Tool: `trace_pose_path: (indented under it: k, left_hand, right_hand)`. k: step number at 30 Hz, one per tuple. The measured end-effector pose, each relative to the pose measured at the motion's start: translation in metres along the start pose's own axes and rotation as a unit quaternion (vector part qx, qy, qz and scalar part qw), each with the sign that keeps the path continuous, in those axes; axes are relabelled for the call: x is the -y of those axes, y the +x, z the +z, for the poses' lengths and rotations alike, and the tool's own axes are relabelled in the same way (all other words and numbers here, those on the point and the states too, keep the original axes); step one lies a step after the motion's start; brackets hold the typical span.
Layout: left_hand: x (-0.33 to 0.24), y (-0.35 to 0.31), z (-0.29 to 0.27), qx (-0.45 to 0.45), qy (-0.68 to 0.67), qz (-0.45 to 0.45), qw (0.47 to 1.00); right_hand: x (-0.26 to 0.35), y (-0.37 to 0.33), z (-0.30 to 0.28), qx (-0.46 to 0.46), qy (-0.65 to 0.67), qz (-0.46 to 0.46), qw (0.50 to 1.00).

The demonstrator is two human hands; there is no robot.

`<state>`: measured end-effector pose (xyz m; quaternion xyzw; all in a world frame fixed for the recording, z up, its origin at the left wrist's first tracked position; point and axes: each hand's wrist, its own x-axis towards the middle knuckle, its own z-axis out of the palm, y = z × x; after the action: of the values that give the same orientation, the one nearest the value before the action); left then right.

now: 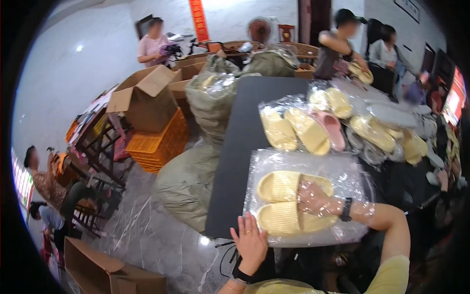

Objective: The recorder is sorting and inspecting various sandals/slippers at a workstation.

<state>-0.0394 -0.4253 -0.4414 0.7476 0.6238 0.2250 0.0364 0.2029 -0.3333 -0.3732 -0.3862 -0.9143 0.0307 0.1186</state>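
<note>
Black desk (234,147) shows beneath the work. Left grip (250,243) has its fingers straight and slightly parted, at the near left corner of a clear bag (264,159). Right grip (318,200) reaches under the bag's film, on the yellow slippers (279,218); whether it pinches them I cannot tell. Their toes point left, away from the right wrist, long axes running left to right. Settling the pair inside seems the step in hand; the next move likely calls for easing the right grip out without dragging them. Beyond it lie bagged slippers (307,128); farther, left of both grips, sacks (188,181) and orange crates (159,147).
</note>
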Motion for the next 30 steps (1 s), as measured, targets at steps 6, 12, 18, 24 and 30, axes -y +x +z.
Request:
trace_pose_path:
  k: [6,12,18,24,30]
  left_hand:
    - [0.008,-0.007,-0.002,-0.024,0.017,-0.019,0.999]
    - [0.000,0.003,-0.001,-0.002,0.012,-0.012,1.000]
    - [0.001,-0.001,-0.012,0.007,0.016,-0.010,1.000]
    - [-0.014,0.003,-0.027,0.020,-0.032,0.034,0.999]
    - [-0.013,0.020,-0.022,0.001,-0.062,0.134,0.989]
  right_hand:
    - [-0.041,-0.036,-0.016,-0.017,-0.001,0.060,0.998]
    - [-0.077,-0.151,-0.037,-0.081,0.095,0.293,0.948]
    - [-0.057,-0.234,-0.103,-0.228,0.029,0.502,0.834]
    - [-0.008,-0.218,-0.196,-0.383,-0.001,0.418,0.823]
    - [0.063,-0.054,-0.168,-0.269,0.161,0.218,0.924]
